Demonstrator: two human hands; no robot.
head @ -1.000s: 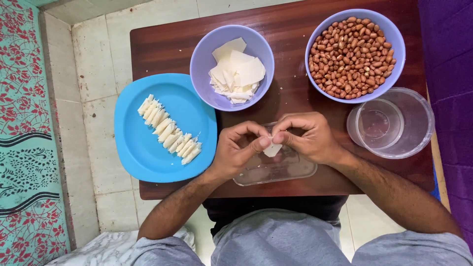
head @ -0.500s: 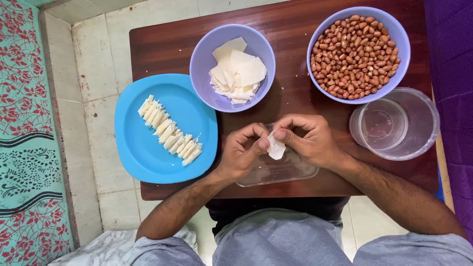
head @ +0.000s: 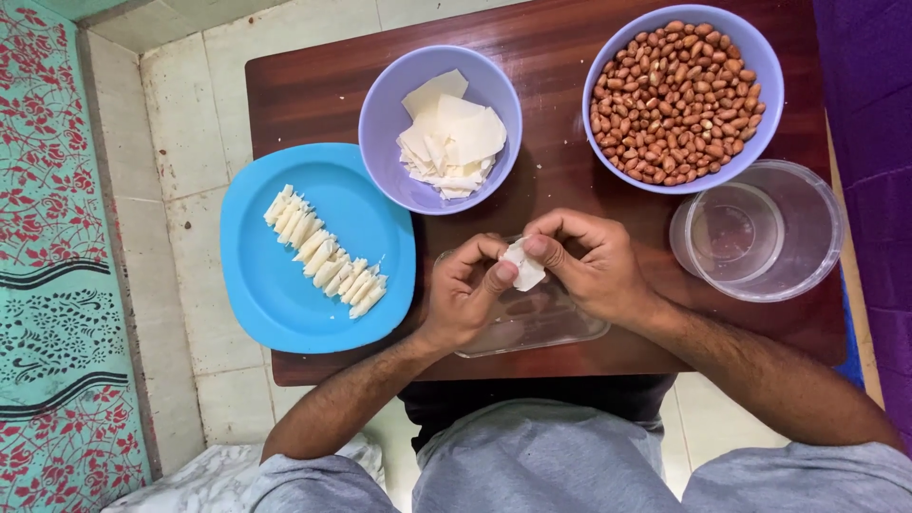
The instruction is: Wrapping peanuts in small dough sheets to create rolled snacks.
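Note:
My left hand (head: 467, 290) and my right hand (head: 587, 264) meet over a clear glass dish (head: 537, 328) at the table's front edge. Between their fingertips they pinch a small white folded wrapper (head: 524, 267). To the left, a blue plate (head: 313, 249) carries a diagonal row of several white rolled pieces (head: 324, 253). Behind my hands a lilac bowl (head: 442, 128) holds a stack of flat white wrapper sheets (head: 451, 142). A second lilac bowl (head: 686, 98) at the back right is full of brown peanuts (head: 679, 102).
A clear plastic tub (head: 760, 230) with a little water stands at the right of the dark wooden table (head: 323, 90). Pale floor tiles and a patterned green and red mat (head: 52, 266) lie to the left. Purple fabric (head: 869, 123) borders the right side.
The white wrapper has turned between my fingertips, and my fingers have shifted slightly around it. Everything on the table stays where it was.

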